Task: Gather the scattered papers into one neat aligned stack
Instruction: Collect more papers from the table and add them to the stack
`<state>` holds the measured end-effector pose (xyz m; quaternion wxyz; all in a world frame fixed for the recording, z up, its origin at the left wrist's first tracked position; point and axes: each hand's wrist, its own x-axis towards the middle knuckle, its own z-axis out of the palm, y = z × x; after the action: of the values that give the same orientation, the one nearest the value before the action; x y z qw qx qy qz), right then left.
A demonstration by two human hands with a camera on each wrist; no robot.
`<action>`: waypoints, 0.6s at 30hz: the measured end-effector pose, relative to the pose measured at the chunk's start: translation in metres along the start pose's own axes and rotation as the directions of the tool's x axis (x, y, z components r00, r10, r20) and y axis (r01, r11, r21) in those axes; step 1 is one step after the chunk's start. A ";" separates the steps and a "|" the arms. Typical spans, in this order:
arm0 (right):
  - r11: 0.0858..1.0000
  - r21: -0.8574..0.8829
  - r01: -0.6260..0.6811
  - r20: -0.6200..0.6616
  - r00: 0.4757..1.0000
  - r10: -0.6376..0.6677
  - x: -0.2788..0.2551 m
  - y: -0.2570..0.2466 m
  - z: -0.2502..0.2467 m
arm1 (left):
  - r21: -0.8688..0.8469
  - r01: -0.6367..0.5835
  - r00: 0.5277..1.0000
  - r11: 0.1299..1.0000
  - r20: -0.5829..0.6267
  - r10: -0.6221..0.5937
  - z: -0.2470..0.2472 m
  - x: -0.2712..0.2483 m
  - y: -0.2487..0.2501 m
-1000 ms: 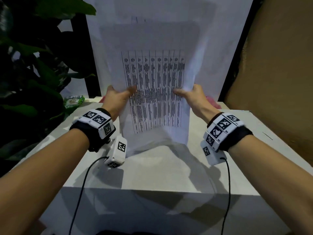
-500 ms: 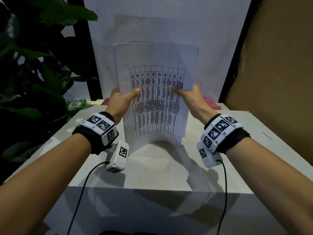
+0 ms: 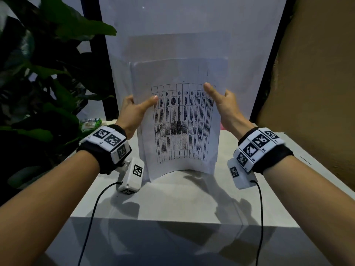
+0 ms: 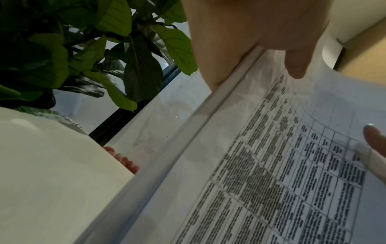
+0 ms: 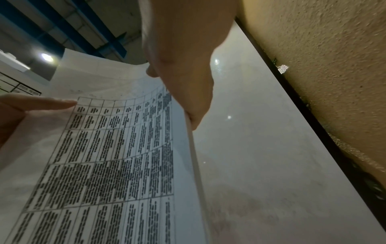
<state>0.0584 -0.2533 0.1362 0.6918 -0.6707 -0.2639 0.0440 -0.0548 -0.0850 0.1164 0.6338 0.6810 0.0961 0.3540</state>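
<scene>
A stack of white papers (image 3: 180,131) stands upright and bowed on the white table (image 3: 172,198), its bottom edge on the tabletop. The front sheet carries a printed grid of text. My left hand (image 3: 141,104) grips the stack's left edge, thumb on the front sheet, fingers behind. My right hand (image 3: 219,96) grips the right edge higher up, thumb near the grid's top right corner. The left wrist view shows the stack's edge (image 4: 188,132) under my left hand (image 4: 250,33). The right wrist view shows the papers (image 5: 104,165) under my right hand (image 5: 188,66).
A large leafy plant (image 3: 48,73) crowds the left side. A green packet (image 3: 90,122) lies at the table's back left corner. A pale upright panel (image 3: 192,25) stands close behind the stack, a brown wall (image 3: 317,73) to the right. Something pink (image 4: 123,160) lies behind the papers.
The stack has moved away from me and down, so its top edge now shows. My right hand has slid up the right edge. The left hand keeps its grip.
</scene>
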 end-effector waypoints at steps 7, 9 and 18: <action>0.998 0.004 -0.063 -0.170 0.983 0.063 -0.011 -0.041 0.007 | 0.034 -0.056 0.998 0.998 -0.041 0.057 0.014 0.007 0.031; 0.996 0.015 -0.082 -0.203 0.976 0.084 -0.009 -0.050 0.008 | 0.058 -0.084 0.992 0.995 -0.093 0.089 0.016 0.014 0.039; 0.979 0.100 -0.176 -0.255 0.947 0.196 -0.004 -0.061 0.012 | 0.114 -0.016 0.957 0.993 -0.286 0.049 0.026 0.025 0.058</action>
<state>0.0321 -0.2494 0.1931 0.7386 -0.6655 -0.1034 0.0297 -0.0394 -0.1019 0.1804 0.5684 0.6576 0.1958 0.4541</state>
